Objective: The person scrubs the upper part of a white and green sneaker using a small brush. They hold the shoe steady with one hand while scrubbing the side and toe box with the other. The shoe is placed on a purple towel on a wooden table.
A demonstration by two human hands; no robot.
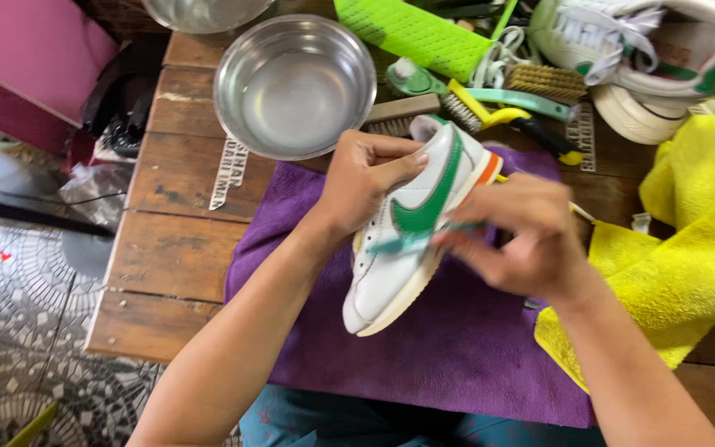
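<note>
The left hand (366,178) is closed around the heel end of a white sneaker (407,232) with a green side mark, thumb lying along its upper edge. The right hand (523,236) pinches a small teal brush (403,242) between fingertips and thumb, its head pressed to the side of the shoe just under the green mark. The sneaker is tilted on its side, toe toward the person, above one purple cloth (457,348) spread on the wooden table (175,257).

To the right of the purple cloth lies one crumpled yellow cloth (688,240), partly overlapping it. Beyond the hands, two steel bowls are in view: one full-sized bowl (294,83) holding clear water, just behind the left hand, and the rim of a second bowl (204,12) at the top edge. Between bowl and far shoes lie several brushes (four can be counted, though they overlap): a wooden-backed brush (399,112), a yellow-handled brush (498,116), a mint-green one (531,101) and a straw-bristled brush (546,80). A bright green ribbed mat (411,33) lies at the top. At the far right sit more white sneakers (647,50), at least two, stacked.

Two narrow clear strips with white markings lie flat on the table: one strip (227,174) left of the purple cloth, another strip (581,136) near the brushes.
</note>
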